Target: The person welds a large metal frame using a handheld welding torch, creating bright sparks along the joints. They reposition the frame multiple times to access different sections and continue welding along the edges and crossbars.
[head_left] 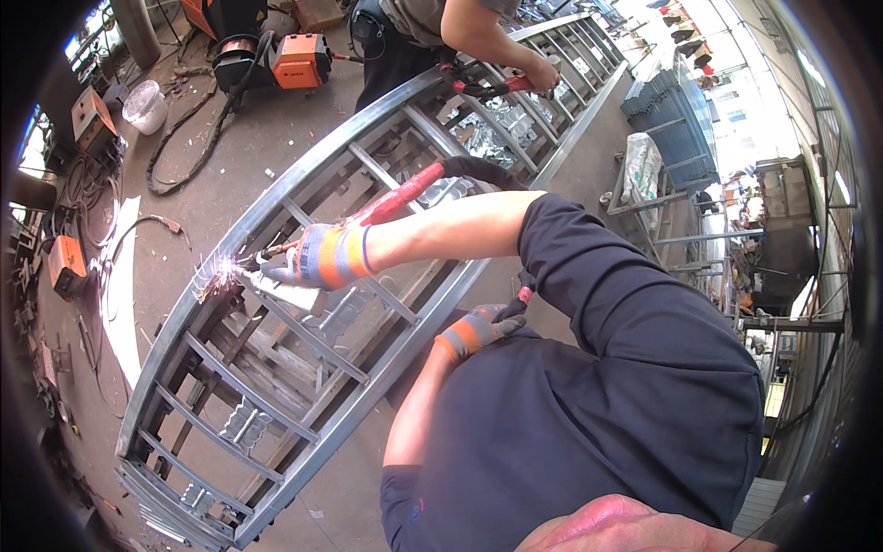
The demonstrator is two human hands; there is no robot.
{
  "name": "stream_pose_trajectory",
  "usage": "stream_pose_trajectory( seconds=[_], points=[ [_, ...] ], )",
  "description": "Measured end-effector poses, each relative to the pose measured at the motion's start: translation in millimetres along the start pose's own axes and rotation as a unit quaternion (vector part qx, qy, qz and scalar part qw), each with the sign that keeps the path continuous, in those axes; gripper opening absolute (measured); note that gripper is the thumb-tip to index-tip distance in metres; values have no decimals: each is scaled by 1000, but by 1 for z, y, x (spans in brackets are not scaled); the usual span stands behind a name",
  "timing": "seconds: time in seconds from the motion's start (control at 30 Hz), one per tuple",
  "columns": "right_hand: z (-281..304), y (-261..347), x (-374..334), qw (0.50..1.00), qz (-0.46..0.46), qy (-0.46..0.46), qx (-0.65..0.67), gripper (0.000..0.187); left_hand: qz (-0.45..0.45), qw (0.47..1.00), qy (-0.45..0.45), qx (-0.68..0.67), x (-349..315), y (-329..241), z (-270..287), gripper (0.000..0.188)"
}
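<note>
My right hand (317, 258), in a grey and orange glove, reaches across a curved metal frame (276, 198). It is closed round a welding torch with a red-wrapped hose (400, 195). Bright sparks (225, 267) fly at the torch's tip, on the frame's outer rail. A pale cylindrical shape (299, 296) shows just below this hand; what it is I cannot make out. My left hand (483, 328), gloved alike, is held close to my body by the frame's inner rail. Its fingers are closed on a black and red cable (522, 296), partly hidden by my right sleeve.
Across the frame a co-worker's hand (543, 75) holds another red-handled cable. An orange welding machine (302, 61) stands on the floor at the far left, near a white bucket (145, 106). Loose cables (166, 175) lie around. Stacked metal panels (671, 120) stand at the right.
</note>
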State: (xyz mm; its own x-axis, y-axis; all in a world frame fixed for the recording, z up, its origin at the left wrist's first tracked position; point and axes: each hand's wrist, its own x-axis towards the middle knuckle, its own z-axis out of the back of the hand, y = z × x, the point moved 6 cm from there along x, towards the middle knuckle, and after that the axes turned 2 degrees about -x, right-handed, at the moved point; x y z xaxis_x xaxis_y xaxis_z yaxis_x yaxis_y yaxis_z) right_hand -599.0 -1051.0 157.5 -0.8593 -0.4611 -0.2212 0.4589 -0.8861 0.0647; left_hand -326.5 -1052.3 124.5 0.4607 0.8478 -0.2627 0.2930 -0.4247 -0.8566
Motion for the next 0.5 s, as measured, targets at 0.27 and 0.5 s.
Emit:
stream_pose_trajectory(
  seconds=[0.27, 0.5],
  points=[
    [7, -3, -5, 998, -8, 54, 31, 89, 9, 1000, -3, -4, -1, -4, -1, 55],
    [10, -4, -8, 999, -9, 33, 6, 94, -17, 1000, -10, 9, -1, -9, -1, 55]
  ],
)
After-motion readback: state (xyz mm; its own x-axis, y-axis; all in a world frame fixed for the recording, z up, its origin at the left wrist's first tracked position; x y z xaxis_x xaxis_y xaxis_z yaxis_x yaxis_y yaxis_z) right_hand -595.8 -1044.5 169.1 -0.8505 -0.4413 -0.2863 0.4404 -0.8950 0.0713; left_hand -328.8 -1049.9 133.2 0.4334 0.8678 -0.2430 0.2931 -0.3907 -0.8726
